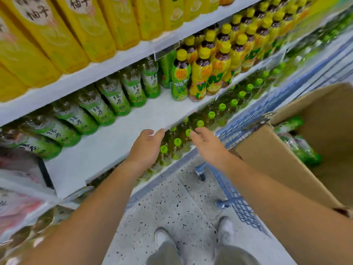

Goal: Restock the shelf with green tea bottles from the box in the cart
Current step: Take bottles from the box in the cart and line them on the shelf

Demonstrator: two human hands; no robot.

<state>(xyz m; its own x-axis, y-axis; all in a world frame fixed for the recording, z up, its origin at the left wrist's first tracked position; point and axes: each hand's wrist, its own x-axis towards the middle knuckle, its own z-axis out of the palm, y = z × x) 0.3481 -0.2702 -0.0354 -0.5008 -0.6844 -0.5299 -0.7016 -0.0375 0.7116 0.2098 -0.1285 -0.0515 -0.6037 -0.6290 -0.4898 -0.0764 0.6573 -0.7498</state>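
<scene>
Both hands are empty. The left hand [147,148] has its fingers loosely straight, with the tips at the front edge of the shelf [118,138]. I cannot tell whether they touch it. The right hand [208,144] is also relaxed and holds nothing, and its fingertips are just beside one of the green caps [177,142] on the level below.

The green tea bottles [119,98] stand in a row at the back of the shelf, beyond and to the left of the left fingertips and well apart from them. Seven labels can be counted, though the far left ones blur. More wrapped bottles [303,150] lie in the cardboard box [277,153], to the right of the right fingers, with the box's near wall between them. Their number cannot be made out.

A wide strip of bare white board runs between the left fingertips and the row. It ends on the right at the yellow-capped bottles [202,73]. The box sits in a blue cart [235,197], close beside the right forearm.
</scene>
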